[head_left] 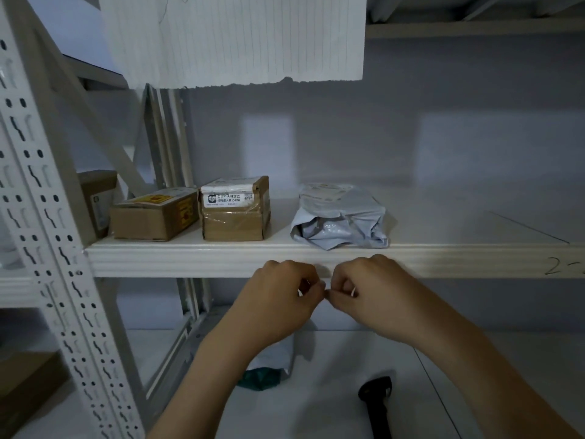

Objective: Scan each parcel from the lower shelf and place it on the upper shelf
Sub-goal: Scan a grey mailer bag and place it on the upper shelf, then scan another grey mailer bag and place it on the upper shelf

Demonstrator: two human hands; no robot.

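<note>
My left hand [278,296] and my right hand [376,289] are held together in front of the upper shelf's front edge [190,259]. Both have curled fingers whose tips meet, and I see nothing between them. On the upper shelf stand two cardboard boxes, one [152,217] at the left and one [235,213] with a white label beside it. A crumpled grey poly mailer [340,217] lies to their right. On the lower shelf [316,413] a white and teal bag parcel [269,365] is partly hidden behind my left forearm. A black handheld scanner [376,403] lies to its right.
A perforated white upright [53,248] stands at the left, with another small box [98,201] behind it. A sheet of lined paper [234,39] hangs from above. A brown cardboard piece [25,388] sits at the lower left. The upper shelf runs bare to the right of the mailer.
</note>
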